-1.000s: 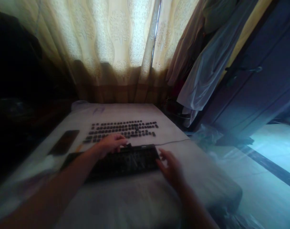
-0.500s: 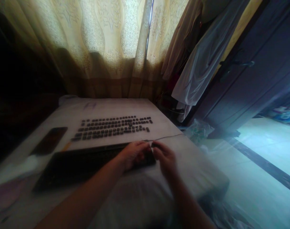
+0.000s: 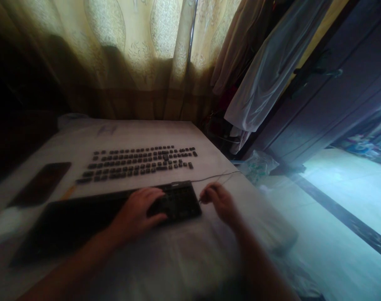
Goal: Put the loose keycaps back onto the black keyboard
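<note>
A black keyboard base (image 3: 181, 205) lies across the front of the table, its right end showing dark and bare of large caps. My left hand (image 3: 143, 209) rests over its right half, fingers spread and thumb apart. Just off the keyboard's right edge, my right hand (image 3: 217, 200) is closed around a thin tool (image 3: 200, 201), whose tip points down beside that edge. Faint thin ends stick out behind the fingers; the tool's kind is too blurred to tell. Beyond the keyboard, loose black keycaps (image 3: 128, 163) lie in several rows.
A dark phone (image 3: 41, 184) lies at the left, near a small orange strip (image 3: 69, 192). The keyboard's cable (image 3: 215, 176) runs right to the edge of the white-covered table (image 3: 146, 133). Past that edge are a plastic bag (image 3: 259, 163), hanging clothes (image 3: 265, 79) and a door (image 3: 316, 96).
My hands, close together over the keyboard's right end before, are now apart. The left has moved left and spread on the keyboard; the right is beside its right edge. The view has tilted down slightly.
</note>
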{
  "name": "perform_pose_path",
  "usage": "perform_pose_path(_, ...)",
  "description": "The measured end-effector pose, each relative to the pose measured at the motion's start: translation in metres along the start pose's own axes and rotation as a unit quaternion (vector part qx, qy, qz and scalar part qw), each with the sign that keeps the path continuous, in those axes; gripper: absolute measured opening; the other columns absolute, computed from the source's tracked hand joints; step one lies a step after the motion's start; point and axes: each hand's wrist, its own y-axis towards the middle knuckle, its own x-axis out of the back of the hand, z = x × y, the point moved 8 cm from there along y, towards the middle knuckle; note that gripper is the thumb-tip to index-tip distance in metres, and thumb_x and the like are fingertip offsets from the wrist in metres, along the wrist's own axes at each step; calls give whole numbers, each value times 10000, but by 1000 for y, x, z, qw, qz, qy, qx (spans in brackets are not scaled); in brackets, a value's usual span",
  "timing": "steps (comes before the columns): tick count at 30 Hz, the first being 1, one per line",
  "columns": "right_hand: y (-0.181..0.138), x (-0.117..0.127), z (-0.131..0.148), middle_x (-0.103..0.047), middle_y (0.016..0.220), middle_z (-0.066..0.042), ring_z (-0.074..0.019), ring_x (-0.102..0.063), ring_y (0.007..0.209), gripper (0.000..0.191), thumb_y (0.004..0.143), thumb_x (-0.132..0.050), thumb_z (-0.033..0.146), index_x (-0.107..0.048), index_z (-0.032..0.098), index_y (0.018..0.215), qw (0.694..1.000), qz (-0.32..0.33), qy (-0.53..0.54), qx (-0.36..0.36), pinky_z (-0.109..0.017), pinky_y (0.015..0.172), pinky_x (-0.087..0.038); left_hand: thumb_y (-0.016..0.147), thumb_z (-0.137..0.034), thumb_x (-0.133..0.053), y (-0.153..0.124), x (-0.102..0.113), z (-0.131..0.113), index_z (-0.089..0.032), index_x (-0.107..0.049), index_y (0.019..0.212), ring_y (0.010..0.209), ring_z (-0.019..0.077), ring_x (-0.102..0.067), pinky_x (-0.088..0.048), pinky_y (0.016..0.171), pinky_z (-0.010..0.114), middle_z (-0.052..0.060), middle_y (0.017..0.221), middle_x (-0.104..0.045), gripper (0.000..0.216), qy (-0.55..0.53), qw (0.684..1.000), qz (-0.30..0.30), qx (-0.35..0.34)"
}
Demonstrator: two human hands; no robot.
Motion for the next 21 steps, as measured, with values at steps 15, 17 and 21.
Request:
perform_pose_path(15, -12, -31, 6, -673, 759, 0, -143, -637, 679, 155, 973, -498, 317, -606, 220, 918, 971, 171, -162, 34, -262, 652, -499, 912, -351, -618, -23, -46, -6, -322, -599, 1346, 1354, 361, -471, -310, 1124, 608, 104, 1479, -517, 435, 241, 955, 25, -173)
perform_pose_path(17, -13, -33, 9, -664, 758, 2, -147, -636, 683, 155, 970, -500, 313, -615, 222, 920, 968, 179, -173, 39, -264, 660, -498, 916, -354, -612, -24, -46, -6, -326, -592, 1355, 1346, 353, -482, -327, 1122, 590, 95, 1475, -523, 440, 240, 955, 24, -173)
perform_pose_path(21, -13, -35, 17, -674, 811, -10, -150, -639, 715, 160, 974, -490, 295, -631, 225, 946, 963, 180, -190, 63, -268, 686, -504, 918, -351, -612, -25, -47, -7, -306, -596, 1352, 1324, 360, -503, -356, 1102, 590, 112, 1463, -532, 436, 257, 949, 19, -179)
